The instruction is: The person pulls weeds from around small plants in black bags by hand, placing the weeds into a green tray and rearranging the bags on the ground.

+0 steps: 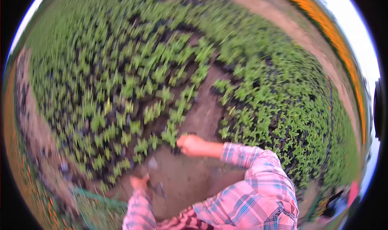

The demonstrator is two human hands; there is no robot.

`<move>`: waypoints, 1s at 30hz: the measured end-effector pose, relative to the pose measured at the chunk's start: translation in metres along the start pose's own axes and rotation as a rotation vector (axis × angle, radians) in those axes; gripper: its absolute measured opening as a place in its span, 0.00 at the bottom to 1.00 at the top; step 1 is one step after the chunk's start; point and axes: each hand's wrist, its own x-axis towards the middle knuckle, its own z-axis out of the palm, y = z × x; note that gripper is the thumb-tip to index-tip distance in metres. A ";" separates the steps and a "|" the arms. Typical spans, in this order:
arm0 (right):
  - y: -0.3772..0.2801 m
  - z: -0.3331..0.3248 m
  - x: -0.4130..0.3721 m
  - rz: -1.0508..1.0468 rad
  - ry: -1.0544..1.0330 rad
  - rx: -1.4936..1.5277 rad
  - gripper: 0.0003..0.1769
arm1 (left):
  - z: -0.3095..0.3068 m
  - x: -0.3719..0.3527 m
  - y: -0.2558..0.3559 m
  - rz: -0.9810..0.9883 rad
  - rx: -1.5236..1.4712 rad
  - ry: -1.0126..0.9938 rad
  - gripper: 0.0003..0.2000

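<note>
The person's right hand, loosely curled, was just beside a green seedling at the near edge of the plants; its exact closure and hold could not be told. The left hand was near bare soil, its opening and any hold blurred.

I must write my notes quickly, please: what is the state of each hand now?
Left hand: over bare soil; too blurred to tell if open or closed.
Right hand: looks curled beside a green seedling; I cannot tell if it holds anything.
</note>
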 end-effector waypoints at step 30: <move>-0.090 0.043 0.035 -0.348 -0.595 0.070 0.10 | -0.085 -0.015 -0.068 0.206 -0.235 -0.369 0.29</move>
